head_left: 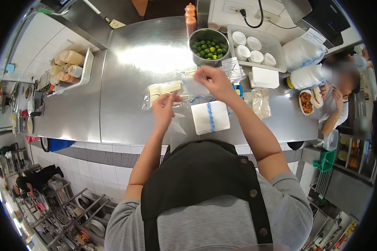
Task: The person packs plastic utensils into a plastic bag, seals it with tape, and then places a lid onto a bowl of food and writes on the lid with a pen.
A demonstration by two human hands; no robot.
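My left hand (164, 109) is raised over the steel counter, its fingers pinched together beside a clear bag of pale wooden cutlery (165, 89). My right hand (213, 82) hovers higher and to the right, thumb and fingertips together, below the pot of limes. Whatever either hand pinches is too small or see-through to make out. A stack of white napkins (210, 117) with a blue printed strip lies between my forearms. A thin clear plastic piece (178, 124) is near my left wrist.
A metal pot (208, 47) holds green limes, with sauce bottles (190, 21) behind. A white crate (255, 46) of small lidded cups stands back right. Paper slips (233, 69) and clear bags (260, 103) lie rightward. Another person (339, 92) is at the far right, near a food tray (306, 103).
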